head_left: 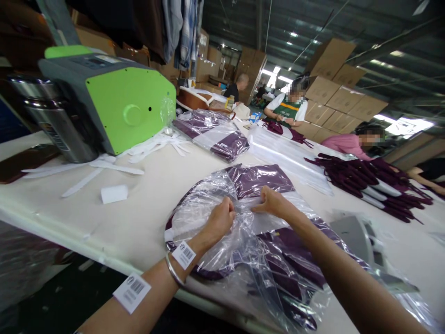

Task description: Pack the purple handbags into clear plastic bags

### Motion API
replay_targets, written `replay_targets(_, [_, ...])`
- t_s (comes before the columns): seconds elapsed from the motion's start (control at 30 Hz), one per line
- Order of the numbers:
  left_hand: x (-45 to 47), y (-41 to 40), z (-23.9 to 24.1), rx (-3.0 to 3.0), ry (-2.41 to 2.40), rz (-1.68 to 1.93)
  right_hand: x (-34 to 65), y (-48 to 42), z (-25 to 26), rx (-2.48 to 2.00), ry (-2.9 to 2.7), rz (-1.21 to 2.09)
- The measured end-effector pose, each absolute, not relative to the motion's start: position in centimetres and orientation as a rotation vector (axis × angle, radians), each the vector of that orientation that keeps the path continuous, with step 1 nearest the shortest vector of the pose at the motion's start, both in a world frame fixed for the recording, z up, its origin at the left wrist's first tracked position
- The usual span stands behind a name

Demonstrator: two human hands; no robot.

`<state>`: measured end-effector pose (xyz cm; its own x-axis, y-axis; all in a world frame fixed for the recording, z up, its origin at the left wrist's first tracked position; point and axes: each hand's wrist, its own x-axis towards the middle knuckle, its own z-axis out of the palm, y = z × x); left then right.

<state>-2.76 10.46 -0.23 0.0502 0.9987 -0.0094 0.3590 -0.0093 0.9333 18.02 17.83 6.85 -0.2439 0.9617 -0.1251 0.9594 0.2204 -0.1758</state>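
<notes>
A folded dark purple garment (259,178) lies inside a clear plastic bag (205,195) on the white table (153,185) in front of me. My left hand (219,219) is closed in a fist on the bag's plastic near the opening. My right hand (271,202) pinches the same plastic just to the right, fingers pressed together. Barcode stickers (132,292) are stuck on my left forearm, and a metal bangle (173,272) circles that wrist.
A green and grey machine (121,99) stands at the back left, with white paper strips (114,167) and a white block (114,193) near it. More bagged purple garments (215,132) and a pile of unbagged ones (375,181) lie further along. Three people sit at the far end.
</notes>
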Motion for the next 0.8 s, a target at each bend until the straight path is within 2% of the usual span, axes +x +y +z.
replay_targets(0.13, [-2.7,10.4,-0.3,1.479,1.436,0.973,18.9,16.2,7.9,-1.907,-2.252,0.285])
replay_targets(0.27, [-2.6,10.6,-0.5,1.483,1.455,0.967,15.6,13.8,6.2,-1.705,-2.253,0.202])
replay_targets(0.43, [-2.6,10.8,-0.7,1.495,1.433,0.932,16.8,12.9,6.5,-1.786,-2.089,0.115])
replay_targets(0.5, [-2.5,10.7,-0.6,1.474,1.408,0.908,20.6,10.9,8.3,-1.717,-1.898,0.32])
replay_targets(0.67, [-2.7,10.8,-0.4,1.434,1.413,0.854,30.2,-1.9,10.4,-1.567,-1.324,1.286])
replay_targets(0.73, [-2.8,11.0,-0.3,1.48,1.427,0.835,32.2,-8.0,8.9,-1.591,-1.041,1.43])
replay_targets(0.8, [-2.8,11.1,0.0,1.524,1.458,0.808,33.2,-12.9,6.6,-1.653,-0.766,1.381])
